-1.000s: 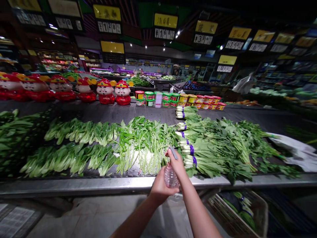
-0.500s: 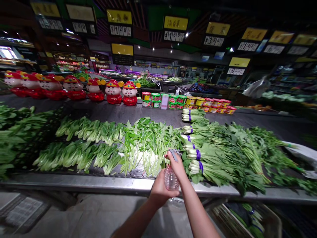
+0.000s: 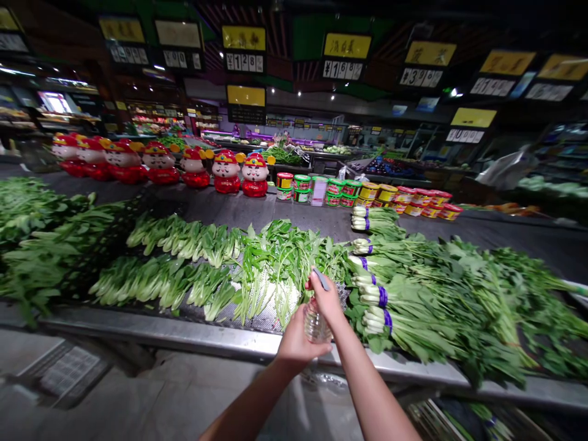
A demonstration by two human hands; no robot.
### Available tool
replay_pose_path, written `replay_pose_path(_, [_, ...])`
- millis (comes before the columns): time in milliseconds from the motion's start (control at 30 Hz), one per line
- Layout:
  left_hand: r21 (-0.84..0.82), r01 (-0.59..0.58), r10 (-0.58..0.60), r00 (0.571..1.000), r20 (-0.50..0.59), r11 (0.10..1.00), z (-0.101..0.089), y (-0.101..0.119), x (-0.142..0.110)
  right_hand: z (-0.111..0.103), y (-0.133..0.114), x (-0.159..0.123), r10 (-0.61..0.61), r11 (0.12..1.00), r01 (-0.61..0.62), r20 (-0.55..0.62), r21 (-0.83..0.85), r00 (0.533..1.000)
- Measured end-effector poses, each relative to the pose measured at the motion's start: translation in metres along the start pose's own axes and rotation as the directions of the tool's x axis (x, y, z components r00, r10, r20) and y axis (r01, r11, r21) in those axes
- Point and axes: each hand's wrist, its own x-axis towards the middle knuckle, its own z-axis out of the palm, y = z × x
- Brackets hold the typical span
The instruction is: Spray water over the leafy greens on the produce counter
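A clear ribbed plastic spray bottle (image 3: 316, 326) is held in both hands over the front edge of the produce stand. My left hand (image 3: 294, 342) is wrapped round the bottle's body from the left and below. Higher up, my right hand (image 3: 325, 299) closes round the spray head (image 3: 321, 279), whose grey top and a bit of red show; the trigger is mostly hidden by the fingers. Just beyond the bottle lie loose leafy greens with long stems (image 3: 280, 257) on a perforated metal tray (image 3: 264, 315). I cannot make out any spray.
Bok choy (image 3: 138, 282) lies in rows to the left. Greens bundled with purple bands (image 3: 386, 297) are piled on the right. Red figurine jars (image 3: 255, 174) and stacked tubs (image 3: 333, 191) line the back. A metal rail (image 3: 184, 334) edges the stand; price signs (image 3: 346, 55) hang above.
The view has swung a little left, so the stand and signs sit further right in the picture. Both hands keep the same hold on the spray bottle.
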Motion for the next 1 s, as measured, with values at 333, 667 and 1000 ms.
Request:
replay_pose_path(333, [0.034,-0.042,0.044,0.998,-0.049,0.999,-0.008,-0.010,-0.004,0.010,-0.001,-0.004,0.023,0.999,-0.024,0.044,0.035,0.999])
replay_pose_path(667, [-0.009,-0.065,0.063,0.990,-0.126,0.998,-0.021,-0.004,-0.006,0.032,-0.019,0.000,-0.038,0.999,0.040,0.102,-0.024,0.994])
replay_pose_path(1000, [0.039,-0.052,0.059,0.978,-0.201,0.998,-0.025,-0.008,-0.015,0.040,-0.024,-0.010,-0.010,0.998,0.000,0.148,0.068,0.989])
